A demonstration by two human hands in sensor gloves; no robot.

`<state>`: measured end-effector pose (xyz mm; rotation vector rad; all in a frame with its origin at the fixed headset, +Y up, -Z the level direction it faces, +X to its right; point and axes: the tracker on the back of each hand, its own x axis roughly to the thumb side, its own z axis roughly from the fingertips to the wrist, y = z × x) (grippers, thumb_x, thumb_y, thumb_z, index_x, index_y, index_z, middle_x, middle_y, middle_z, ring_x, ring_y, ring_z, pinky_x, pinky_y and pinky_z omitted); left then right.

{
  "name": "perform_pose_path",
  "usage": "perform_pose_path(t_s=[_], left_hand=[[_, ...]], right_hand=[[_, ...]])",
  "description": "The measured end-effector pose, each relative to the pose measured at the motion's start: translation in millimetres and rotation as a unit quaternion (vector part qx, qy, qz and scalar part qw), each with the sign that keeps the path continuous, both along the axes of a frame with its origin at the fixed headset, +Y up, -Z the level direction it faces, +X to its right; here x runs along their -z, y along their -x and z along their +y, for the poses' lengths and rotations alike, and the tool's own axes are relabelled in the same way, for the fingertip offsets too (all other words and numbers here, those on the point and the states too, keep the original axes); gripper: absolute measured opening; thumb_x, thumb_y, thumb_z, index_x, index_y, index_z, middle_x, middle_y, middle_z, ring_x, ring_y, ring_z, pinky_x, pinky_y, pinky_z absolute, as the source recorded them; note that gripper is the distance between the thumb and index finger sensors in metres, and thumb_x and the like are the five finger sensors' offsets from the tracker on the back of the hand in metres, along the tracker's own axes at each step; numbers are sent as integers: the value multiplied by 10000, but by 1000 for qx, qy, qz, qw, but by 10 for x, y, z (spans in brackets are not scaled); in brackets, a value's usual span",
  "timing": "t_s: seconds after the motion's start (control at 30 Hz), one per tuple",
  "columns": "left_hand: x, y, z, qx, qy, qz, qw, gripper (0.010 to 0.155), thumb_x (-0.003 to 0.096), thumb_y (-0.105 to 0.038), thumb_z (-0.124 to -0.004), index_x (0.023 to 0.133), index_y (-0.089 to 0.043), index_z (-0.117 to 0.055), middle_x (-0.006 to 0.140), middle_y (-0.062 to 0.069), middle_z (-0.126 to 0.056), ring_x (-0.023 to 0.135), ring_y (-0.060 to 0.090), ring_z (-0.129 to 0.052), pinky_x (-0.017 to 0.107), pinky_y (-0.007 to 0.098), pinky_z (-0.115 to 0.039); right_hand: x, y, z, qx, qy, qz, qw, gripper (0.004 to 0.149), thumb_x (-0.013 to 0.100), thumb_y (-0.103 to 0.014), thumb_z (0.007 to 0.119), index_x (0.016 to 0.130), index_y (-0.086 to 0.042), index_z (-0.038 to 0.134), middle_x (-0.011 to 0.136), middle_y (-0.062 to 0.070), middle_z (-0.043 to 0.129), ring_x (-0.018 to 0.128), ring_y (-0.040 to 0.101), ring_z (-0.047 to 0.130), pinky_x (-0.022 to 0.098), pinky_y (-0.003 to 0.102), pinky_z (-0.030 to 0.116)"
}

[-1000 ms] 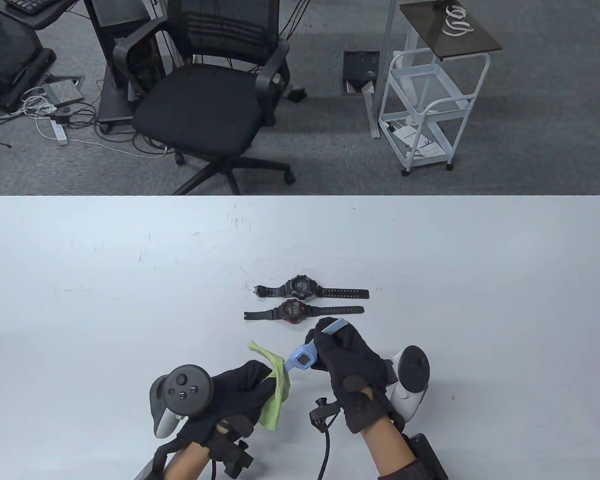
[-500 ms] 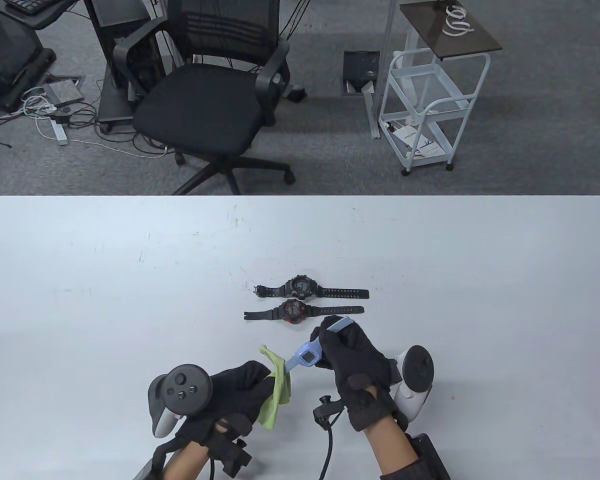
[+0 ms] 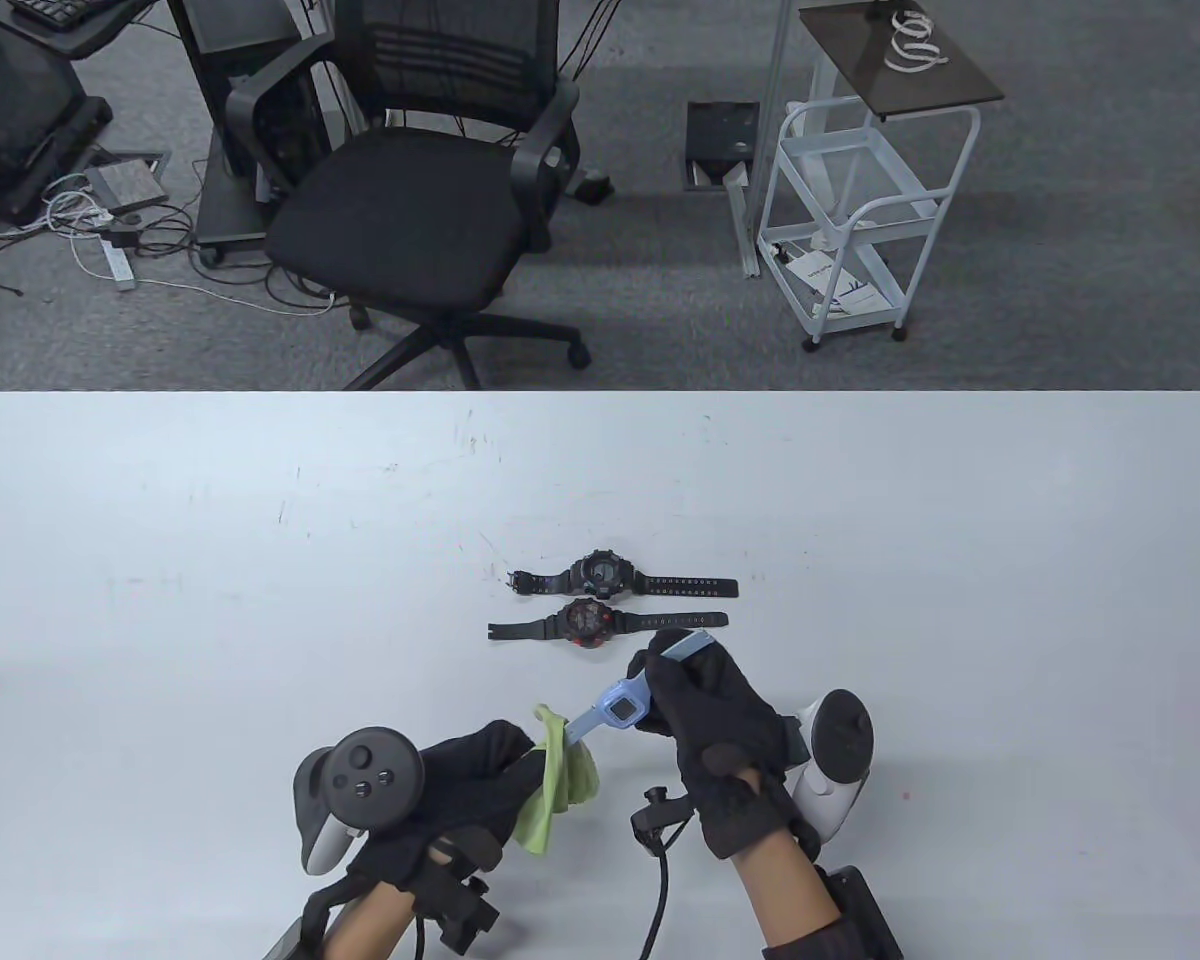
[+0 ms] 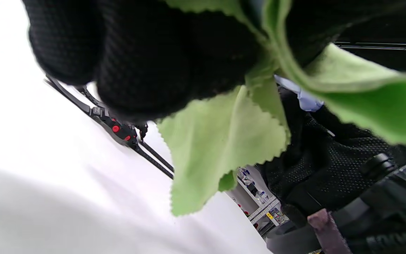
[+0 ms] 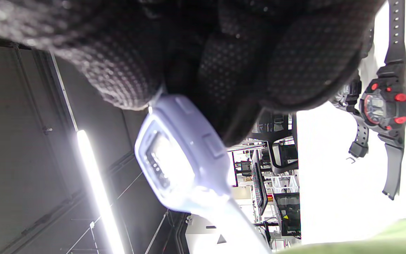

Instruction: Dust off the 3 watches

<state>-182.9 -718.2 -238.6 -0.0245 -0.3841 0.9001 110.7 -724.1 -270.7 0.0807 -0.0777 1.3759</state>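
My right hand [image 3: 695,695] grips a light blue watch [image 3: 620,706] by its far strap and holds it above the table; its face [image 5: 169,162] fills the right wrist view. My left hand [image 3: 485,775] pinches a green cloth [image 3: 558,780] around the watch's near strap end; the cloth [image 4: 224,141] hangs under the gloved fingers. Two black watches lie flat just beyond: one with red accents [image 3: 588,622] and, behind it, one with a blue-tinted face [image 3: 600,575]. The red-accented watch [image 5: 382,106] also shows past my right fingers.
The white table [image 3: 210,600] stretches wide on both sides of the hands. Beyond its far edge stand a black office chair [image 3: 420,200] and a white wire cart [image 3: 855,200] on grey carpet.
The cloth in my left hand has slid a little right and lower along the blue watch's strap. My right hand has drifted slightly right with the watch. The two black watches have not moved.
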Motion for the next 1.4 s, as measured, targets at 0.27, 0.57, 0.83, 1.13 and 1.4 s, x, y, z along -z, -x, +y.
perform_pose_path(t_s=[0.27,0.57,0.83,1.13,1.4], left_hand=[[32,22,-23,2,15,-1,1000,450,480,-488,-849,687,-105,-960,468,59,-1043,290,227,-1070,449,567,-868],[42,13,-32,4,23,-4,1000,451,475,-433,-829,770,-105,-923,567,87,-1037,370,239,-1086,476,576,-858],[47,32,-17,23,15,2,1000,469,491,-526,-828,649,-99,-941,425,33,-1043,250,210,-1080,420,548,-885],[34,8,1,18,0,-23,1000,452,500,-510,-787,665,-125,-957,465,59,-1041,312,252,-1080,451,573,-860],[25,15,19,45,-1,-14,999,475,481,-521,-827,657,-100,-959,422,45,-1048,260,228,-1081,417,547,-884]], right_hand=[[11,-43,0,-1,0,-5,1000,446,452,-411,890,855,-222,864,716,4,1011,527,175,1091,374,426,916],[17,-73,-9,2,1,-10,1000,445,455,-413,886,857,-224,862,718,1,1011,530,173,1090,376,425,917],[20,-71,-19,9,4,-12,1000,445,450,-410,891,853,-221,867,711,5,1015,523,174,1092,371,426,918],[16,-87,-22,13,3,-16,1000,446,453,-413,887,856,-222,864,713,3,1013,522,168,1092,371,422,919],[30,-119,-21,9,5,-20,1000,443,452,-408,893,852,-221,870,709,7,1016,519,172,1093,372,424,918]])
